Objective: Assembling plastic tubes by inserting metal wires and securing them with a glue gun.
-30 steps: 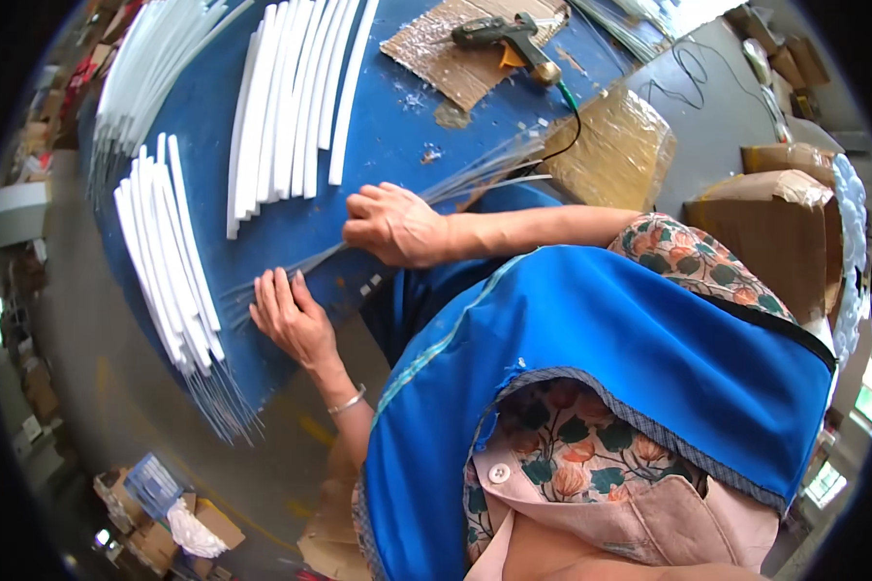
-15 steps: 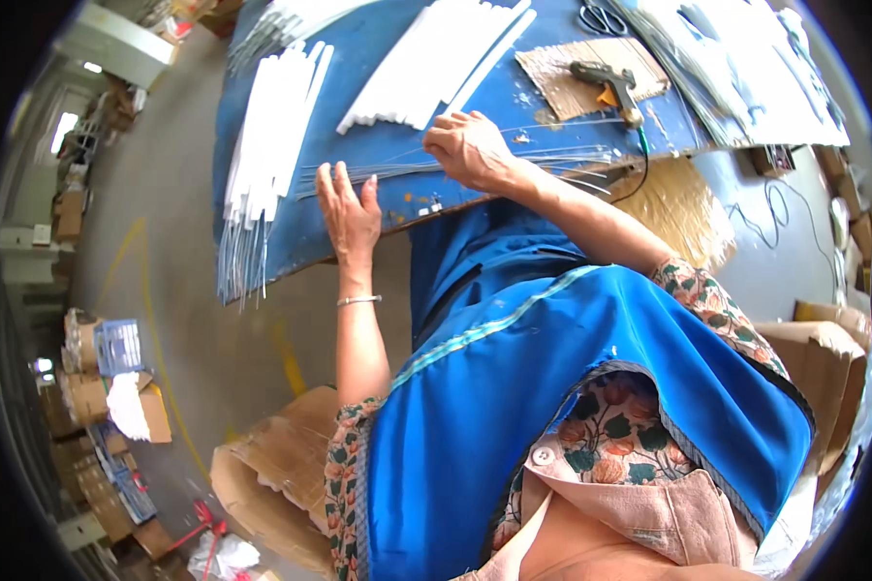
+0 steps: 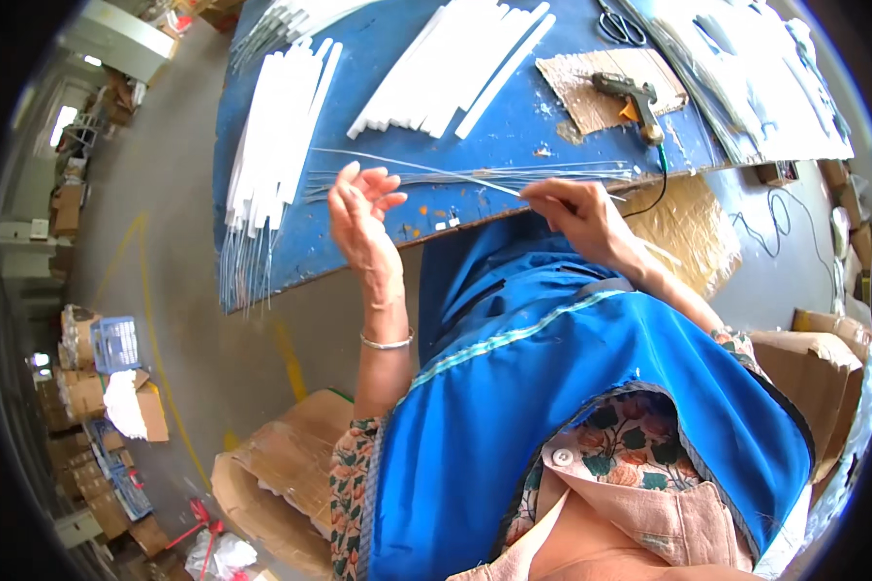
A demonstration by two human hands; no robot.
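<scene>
My right hand [image 3: 581,218] pinches one end of a thin clear rod [image 3: 412,167] that slants up to the left over the blue table [image 3: 378,218]. My left hand [image 3: 360,215] is raised at the table's near edge, fingers spread, just below that rod and holding nothing. Several more thin clear rods [image 3: 572,176] lie flat along the near edge between my hands. White flat strips [image 3: 271,136] lie in a row left of my left hand.
A second batch of white strips [image 3: 455,68] lies mid-table. A glue gun [image 3: 630,97] rests on a cardboard piece [image 3: 606,82], scissors [image 3: 615,21] behind it, clear sheets [image 3: 746,77] at the right. Cardboard boxes [image 3: 271,474] and a blue crate [image 3: 116,341] stand on the floor.
The view has swung and moved closer. My right hand has lifted one thin rod off the table. My left hand has come off the rods and opened its fingers.
</scene>
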